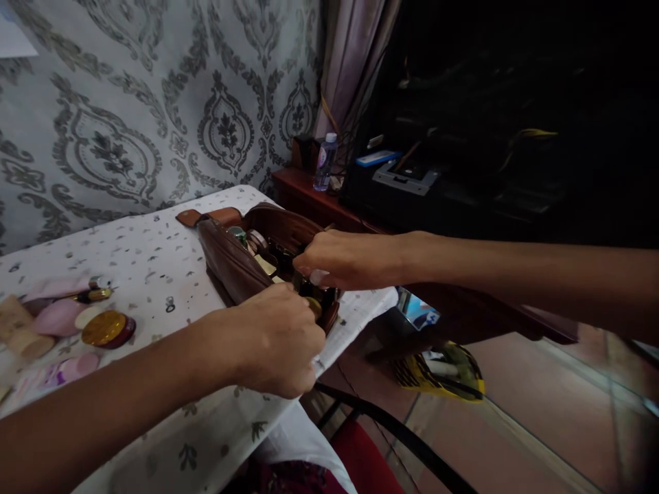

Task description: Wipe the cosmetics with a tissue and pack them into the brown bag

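A brown leather bag (226, 264) lies unzipped on the white table, its mouth full of small cosmetic containers. My left hand (275, 337) is closed over the near rim of the bag. At the bag's right end, my right hand (350, 259) is curled over the opening, with its fingertips down among the contents. What those fingers hold is hidden. Inside the bag I see a green-lidded jar (237, 234), a round pale container (256, 240) and a cream-coloured piece (265, 265). A brown strap flap (209, 217) sticks out at the bag's far left end.
Left on the patterned tablecloth (154, 274) are an amber-lidded jar (108, 329), a pink bottle (60, 317) and several tubes. A clear bottle (325, 163) stands on the dark red cabinet behind. Below right is a yellow-and-black bag (437, 374) on the floor, near a red chair (360, 456).
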The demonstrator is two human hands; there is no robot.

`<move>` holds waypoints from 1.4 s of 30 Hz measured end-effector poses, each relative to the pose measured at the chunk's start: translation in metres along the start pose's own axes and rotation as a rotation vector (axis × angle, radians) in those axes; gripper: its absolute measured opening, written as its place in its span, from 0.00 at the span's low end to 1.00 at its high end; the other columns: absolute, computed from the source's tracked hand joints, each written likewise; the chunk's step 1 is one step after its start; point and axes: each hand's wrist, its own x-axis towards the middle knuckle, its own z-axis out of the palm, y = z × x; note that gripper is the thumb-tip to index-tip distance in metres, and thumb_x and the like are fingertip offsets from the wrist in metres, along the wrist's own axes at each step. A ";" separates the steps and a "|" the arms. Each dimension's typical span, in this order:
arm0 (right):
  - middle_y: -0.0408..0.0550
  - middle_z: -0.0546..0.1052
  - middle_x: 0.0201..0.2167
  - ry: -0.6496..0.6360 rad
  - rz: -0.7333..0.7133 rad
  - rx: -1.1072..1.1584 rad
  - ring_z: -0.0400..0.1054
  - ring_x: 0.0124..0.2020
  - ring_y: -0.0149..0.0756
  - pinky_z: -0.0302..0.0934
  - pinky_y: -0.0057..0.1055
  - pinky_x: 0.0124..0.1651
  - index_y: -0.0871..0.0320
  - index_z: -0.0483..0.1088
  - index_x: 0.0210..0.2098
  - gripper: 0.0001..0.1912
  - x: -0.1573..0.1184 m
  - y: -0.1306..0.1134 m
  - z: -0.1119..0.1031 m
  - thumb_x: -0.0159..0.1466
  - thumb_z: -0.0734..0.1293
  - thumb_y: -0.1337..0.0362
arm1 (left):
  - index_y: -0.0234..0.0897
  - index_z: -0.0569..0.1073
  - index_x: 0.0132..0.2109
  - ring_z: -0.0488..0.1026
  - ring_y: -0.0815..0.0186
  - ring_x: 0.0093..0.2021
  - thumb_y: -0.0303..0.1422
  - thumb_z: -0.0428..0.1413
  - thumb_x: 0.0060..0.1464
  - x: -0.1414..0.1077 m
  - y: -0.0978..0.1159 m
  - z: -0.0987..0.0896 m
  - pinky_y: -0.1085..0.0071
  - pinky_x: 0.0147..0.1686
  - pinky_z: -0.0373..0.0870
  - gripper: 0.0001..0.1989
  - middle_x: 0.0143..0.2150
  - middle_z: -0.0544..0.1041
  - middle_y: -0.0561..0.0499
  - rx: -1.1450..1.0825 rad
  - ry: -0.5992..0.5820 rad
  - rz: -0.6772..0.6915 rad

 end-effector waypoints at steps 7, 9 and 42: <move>0.56 0.77 0.41 0.013 -0.026 -0.145 0.70 0.41 0.40 0.57 0.34 0.39 0.67 0.73 0.49 0.13 -0.009 -0.006 0.003 0.65 0.65 0.77 | 0.37 0.81 0.29 0.71 0.63 0.28 0.35 0.57 0.55 0.004 0.001 -0.007 0.64 0.31 0.58 0.11 0.26 0.79 0.48 -0.020 -0.090 -0.035; 0.56 0.78 0.40 -0.027 -0.020 -0.227 0.71 0.40 0.40 0.57 0.34 0.38 0.67 0.73 0.51 0.14 -0.009 -0.012 0.002 0.66 0.63 0.77 | 0.37 0.81 0.29 0.72 0.62 0.29 0.35 0.56 0.55 0.004 0.002 -0.009 0.63 0.31 0.58 0.12 0.27 0.79 0.47 -0.011 -0.095 -0.035; 0.55 0.78 0.39 0.002 -0.028 -0.334 0.69 0.43 0.42 0.60 0.35 0.43 0.63 0.76 0.34 0.12 -0.005 -0.018 -0.003 0.63 0.62 0.80 | 0.36 0.73 0.36 0.77 0.62 0.51 0.22 0.51 0.57 -0.093 0.070 0.091 0.63 0.55 0.76 0.08 0.44 0.82 0.46 -0.118 0.785 -0.265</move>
